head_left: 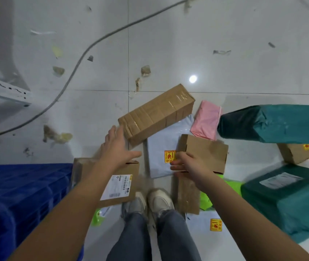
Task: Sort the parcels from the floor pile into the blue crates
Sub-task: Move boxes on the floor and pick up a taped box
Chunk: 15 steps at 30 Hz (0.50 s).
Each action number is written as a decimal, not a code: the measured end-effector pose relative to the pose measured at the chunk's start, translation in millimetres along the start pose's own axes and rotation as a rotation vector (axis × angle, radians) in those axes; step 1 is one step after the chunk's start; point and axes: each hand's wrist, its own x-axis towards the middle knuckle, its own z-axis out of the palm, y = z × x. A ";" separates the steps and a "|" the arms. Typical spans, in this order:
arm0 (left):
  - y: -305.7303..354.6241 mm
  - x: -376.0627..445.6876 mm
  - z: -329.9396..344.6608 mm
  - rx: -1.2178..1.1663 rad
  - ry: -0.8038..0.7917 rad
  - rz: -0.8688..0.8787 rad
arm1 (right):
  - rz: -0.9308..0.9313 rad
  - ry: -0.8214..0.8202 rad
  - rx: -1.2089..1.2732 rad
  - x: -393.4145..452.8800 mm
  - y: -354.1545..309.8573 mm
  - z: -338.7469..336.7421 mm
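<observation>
The small brown box (206, 153) sits in the floor pile, gripped at its near left corner by the right hand (184, 163), fingers curled round the edge. It lies over a pale mailer bag (161, 147) (yellow sticker showing). The left hand (117, 146) is spread flat, fingers straight, touching the end of a long taped box (157, 113). A labelled box (119, 187) lies under that arm, beside the blue crate (22, 194). Pink (206, 119) and green parcels (274, 123) lie to the right.
</observation>
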 end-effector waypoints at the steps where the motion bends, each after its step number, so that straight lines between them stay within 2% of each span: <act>1: -2.7 12.7 4.2 0.027 -0.013 0.007 | -0.003 -0.016 0.023 14.5 -0.8 5.0; 9: -3.8 87.5 26.9 0.149 0.033 0.112 | -0.034 -0.073 -0.010 99.4 -7.2 27.8; 13: 0.0 92.7 30.2 0.146 0.128 0.110 | -0.034 -0.082 -0.029 106.0 -7.8 20.9; 15: 4.8 82.1 27.3 0.092 0.122 0.088 | -0.029 -0.061 -0.025 98.9 -6.4 15.4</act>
